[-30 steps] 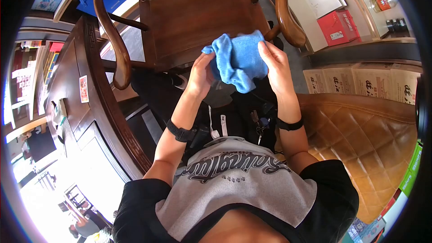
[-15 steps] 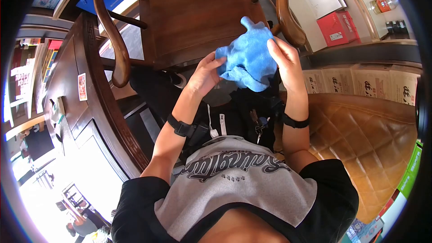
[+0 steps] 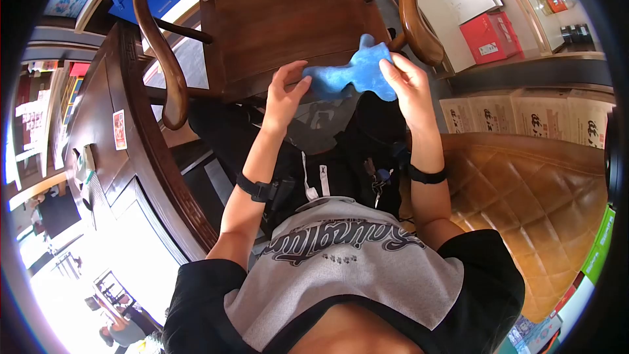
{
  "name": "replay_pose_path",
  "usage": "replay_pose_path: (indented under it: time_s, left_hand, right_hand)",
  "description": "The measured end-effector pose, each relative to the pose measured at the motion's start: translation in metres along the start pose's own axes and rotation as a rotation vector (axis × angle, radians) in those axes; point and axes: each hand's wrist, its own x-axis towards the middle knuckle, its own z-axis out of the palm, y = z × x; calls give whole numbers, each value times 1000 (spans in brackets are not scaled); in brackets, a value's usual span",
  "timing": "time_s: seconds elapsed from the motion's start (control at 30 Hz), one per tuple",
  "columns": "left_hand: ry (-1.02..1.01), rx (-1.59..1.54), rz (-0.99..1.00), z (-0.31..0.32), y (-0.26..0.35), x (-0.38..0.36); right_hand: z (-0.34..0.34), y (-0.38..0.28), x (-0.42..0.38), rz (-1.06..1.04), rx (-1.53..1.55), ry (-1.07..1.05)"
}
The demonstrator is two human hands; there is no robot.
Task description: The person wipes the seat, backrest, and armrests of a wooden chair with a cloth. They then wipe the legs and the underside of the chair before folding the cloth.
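A blue cloth (image 3: 354,75) is stretched between my two hands, above my lap and in front of the wooden chair (image 3: 288,26). My left hand (image 3: 284,92) pinches its left end between thumb and fingers. At the other end, my right hand (image 3: 407,85) grips the cloth near its upper right corner. The middle is bunched, and a small tip sticks up beside my right hand. Part of the chair's front edge is hidden behind the cloth.
A dark wooden cabinet (image 3: 124,137) stands at the left. To the right are a brown quilted leather seat (image 3: 517,203), a row of cardboard boxes (image 3: 524,118), and a shelf with a red box (image 3: 488,38) and bottles. A person (image 3: 124,328) shows at the lower left.
My left hand has moved left and slightly up, pulling the cloth from a rounded bunch into a longer, flatter strip. My right hand has shifted slightly.
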Motion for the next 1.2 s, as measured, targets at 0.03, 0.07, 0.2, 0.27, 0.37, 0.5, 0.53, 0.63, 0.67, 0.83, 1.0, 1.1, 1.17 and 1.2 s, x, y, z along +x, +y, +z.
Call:
replay_pose_path:
  time_s: [0.03, 0.07, 0.2, 0.27, 0.37, 0.5, 0.53, 0.63, 0.67, 0.83, 1.0, 1.1, 1.17, 1.2]
  left_hand:
    - [-16, 159, 128, 1, 1, -2]
    - [-34, 316, 258, 3, 15, -6]
    - [-346, 375, 183, 14, 39, -12]
    - [-427, 450, 60, 15, 38, -12]
    - [-553, 466, -25, 11, 37, -13]
    - [-680, 432, -70, 4, 41, -16]
    - [-727, 468, -88, 0, 46, -14]
    - [-785, 441, -106, -10, 48, -9]
    - [-791, 412, -105, -13, 47, -7]
    - [-456, 467, 34, -35, 17, 11]
    - [-172, 111, -208, -36, -13, 27]
    - [-159, -240, -335, -19, 7, 26]
    - [-180, -136, -289, -25, -6, 38]
    - [-167, 10, -204, -23, -8, 45]
  right_hand:
    - [1, 2, -1, 6, -6, -34]
    - [8, 3, -1, 24, 39, -29]
    - [14, 14, -4, 61, 61, -70]
    - [15, 16, -4, 74, 54, -51]
    - [3, 32, -3, 67, 5, 8]
    - [0, 51, 0, -58, -48, 82]
    - [2, 55, 1, -98, -62, 74]
    - [2, 54, 1, 78, 30, -154]
    - [4, 52, 1, 130, 63, -234]
    - [27, 59, -8, 150, -51, -134]
    - [63, 59, -18, -47, -318, -315]
    - [63, 71, -24, -170, -573, -396]
    - [53, 65, -23, -49, -625, -422]
    - [48, 63, -23, -37, -650, -416]
